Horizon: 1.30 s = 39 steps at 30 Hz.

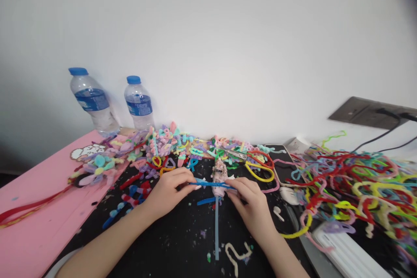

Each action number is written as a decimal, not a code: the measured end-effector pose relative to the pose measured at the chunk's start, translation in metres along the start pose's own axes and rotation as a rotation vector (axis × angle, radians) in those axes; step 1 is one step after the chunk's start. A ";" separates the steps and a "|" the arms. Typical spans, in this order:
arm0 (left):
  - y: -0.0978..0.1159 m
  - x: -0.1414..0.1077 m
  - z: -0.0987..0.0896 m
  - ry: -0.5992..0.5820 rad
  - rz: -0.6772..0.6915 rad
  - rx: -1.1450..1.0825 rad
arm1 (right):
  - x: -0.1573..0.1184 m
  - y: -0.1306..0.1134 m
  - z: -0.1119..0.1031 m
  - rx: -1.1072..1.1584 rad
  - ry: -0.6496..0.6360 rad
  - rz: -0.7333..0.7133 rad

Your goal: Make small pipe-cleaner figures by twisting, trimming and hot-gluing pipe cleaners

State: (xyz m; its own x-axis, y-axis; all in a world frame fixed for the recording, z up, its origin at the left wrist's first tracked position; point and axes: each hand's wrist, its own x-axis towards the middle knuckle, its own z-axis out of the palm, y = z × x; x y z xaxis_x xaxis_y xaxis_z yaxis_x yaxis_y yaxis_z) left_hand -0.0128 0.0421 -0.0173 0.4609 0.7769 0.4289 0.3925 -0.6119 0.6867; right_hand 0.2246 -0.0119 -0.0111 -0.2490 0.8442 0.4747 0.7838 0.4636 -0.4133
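Observation:
A blue pipe cleaner (211, 184) is stretched level between my two hands above the black work surface. My left hand (172, 191) pinches its left end between thumb and fingers. The right end is pinched in my right hand (249, 200). Just behind the blue strand lies a glue gun-like object (220, 169) with a mottled, pinkish body; a pale translucent stick (216, 230) extends from it toward me. A short blue piece (206, 201) lies below the strand. Scissors (260, 169) with yellow and red handles rest behind my right hand.
Two water bottles (138, 104) stand by the wall at the left. Finished pipe-cleaner shapes (166, 141) are heaped at the back. Loose pipe cleaners (368, 186) spread over the right side, near a white case (352, 247). A cream piece (236, 256) lies in front.

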 end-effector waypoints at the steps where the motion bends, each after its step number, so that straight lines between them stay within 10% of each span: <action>1: 0.000 0.000 0.000 0.004 0.000 0.001 | 0.000 0.000 -0.001 0.026 -0.016 0.015; 39: -0.001 0.001 -0.003 0.066 -0.095 -0.091 | 0.001 -0.010 -0.003 0.269 -0.094 0.233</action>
State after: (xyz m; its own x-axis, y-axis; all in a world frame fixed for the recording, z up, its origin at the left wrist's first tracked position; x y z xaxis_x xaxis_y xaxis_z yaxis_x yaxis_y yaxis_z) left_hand -0.0145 0.0443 -0.0159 0.3701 0.8408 0.3950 0.3569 -0.5213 0.7751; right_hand 0.2179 -0.0168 -0.0040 -0.1424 0.9506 0.2757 0.6508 0.2998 -0.6976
